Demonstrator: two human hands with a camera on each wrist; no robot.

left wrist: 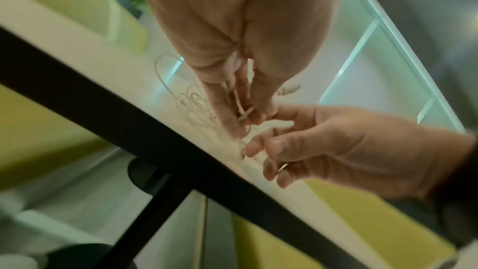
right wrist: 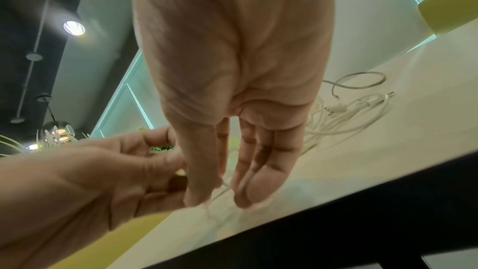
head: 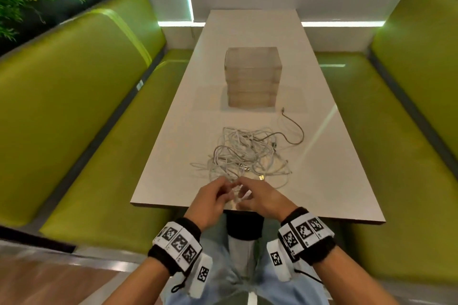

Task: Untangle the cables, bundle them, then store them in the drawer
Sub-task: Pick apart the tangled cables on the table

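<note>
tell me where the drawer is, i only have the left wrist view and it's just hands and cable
Observer: A translucent drawer unit stands on the table, beyond the cable pile. Its drawers look shut, though the view is blurred.
Operator: is the whole tangle in the hands
Observer: No. The left hand and right hand pinch only a white strand at the near edge; most of the pile lies on the table.
Operator: all white cables
Observer: No, one grey cable loops out at the pile's far right.

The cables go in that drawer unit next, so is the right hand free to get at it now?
Probably not yet: the right hand is busy pinching a white cable, and the drawer unit stands beyond the tangle.
</note>
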